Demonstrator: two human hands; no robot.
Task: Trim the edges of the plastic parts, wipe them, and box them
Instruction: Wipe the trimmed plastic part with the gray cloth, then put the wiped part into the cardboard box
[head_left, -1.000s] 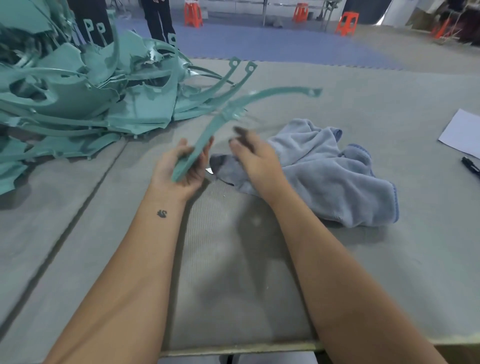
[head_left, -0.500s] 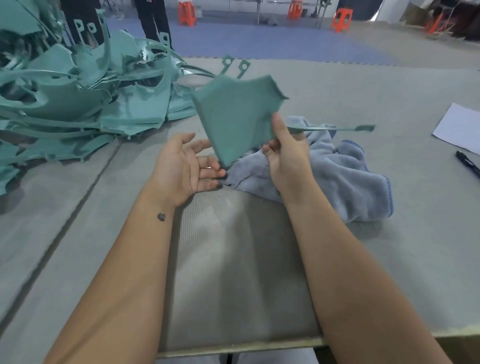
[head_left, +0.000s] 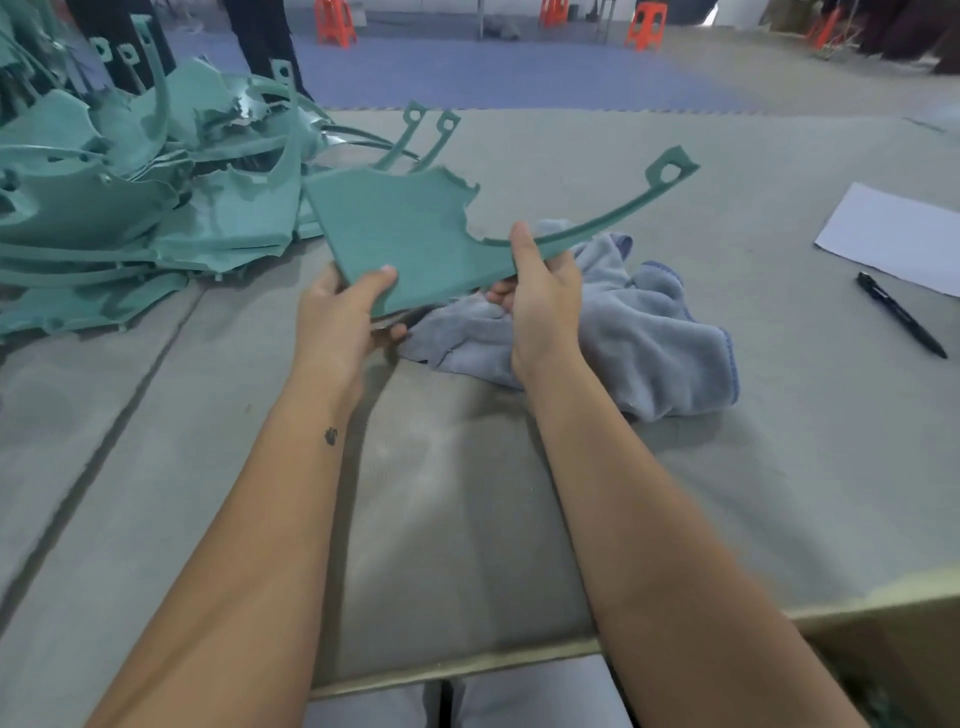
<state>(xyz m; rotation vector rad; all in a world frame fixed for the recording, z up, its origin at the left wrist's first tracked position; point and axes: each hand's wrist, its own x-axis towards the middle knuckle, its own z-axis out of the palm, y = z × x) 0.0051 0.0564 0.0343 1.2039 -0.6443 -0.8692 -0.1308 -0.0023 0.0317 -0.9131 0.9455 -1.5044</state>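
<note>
Both hands — the left hand (head_left: 340, 317) and right hand (head_left: 543, 291) — held a green plastic part (head_left: 410, 234) above the blue cloth (head_left: 660, 338).

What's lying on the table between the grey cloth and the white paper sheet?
Head view: bare table felt between the grey cloth and the white paper sheet; a black pen lies just below the sheet.

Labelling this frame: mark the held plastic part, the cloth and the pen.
held plastic part (head_left: 410, 234): head view, middle of its flat panel.
cloth (head_left: 660, 343): head view, bunched middle right of the hands.
pen (head_left: 901, 316): head view, mid-barrel.
</note>
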